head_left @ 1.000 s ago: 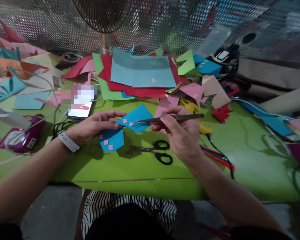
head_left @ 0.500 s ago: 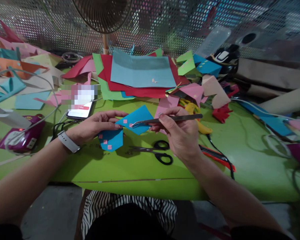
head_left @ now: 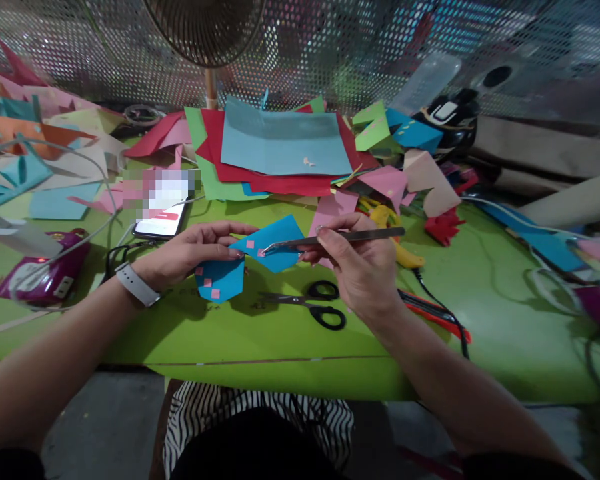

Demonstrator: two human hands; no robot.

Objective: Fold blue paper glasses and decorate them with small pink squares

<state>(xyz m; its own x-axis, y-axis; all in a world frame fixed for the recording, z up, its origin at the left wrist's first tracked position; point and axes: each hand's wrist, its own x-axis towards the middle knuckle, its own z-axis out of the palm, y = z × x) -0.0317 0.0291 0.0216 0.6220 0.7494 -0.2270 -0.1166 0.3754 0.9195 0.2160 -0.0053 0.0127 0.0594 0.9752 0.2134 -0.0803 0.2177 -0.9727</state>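
Note:
My left hand (head_left: 190,250) pinches a folded blue paper piece (head_left: 270,241) dotted with small pink squares, held just above the green table (head_left: 260,333). Its lower flap (head_left: 220,280) hangs toward me. My right hand (head_left: 360,267) is closed on metal tweezers (head_left: 330,238), whose tips rest on a pink square (head_left: 261,253) on the blue paper. A grey watch band sits on my left wrist.
Black-handled scissors (head_left: 310,303) lie right below the hands. A phone (head_left: 163,217) lies to the left, a stack of coloured paper sheets (head_left: 285,143) behind, a purple packet (head_left: 40,277) and cables at far left, a red-and-black tool (head_left: 430,310) at right.
The blue paper has tilted slightly and its lower flap moved a little left. The tweezers' tips stay on the pink square; both hands have barely shifted.

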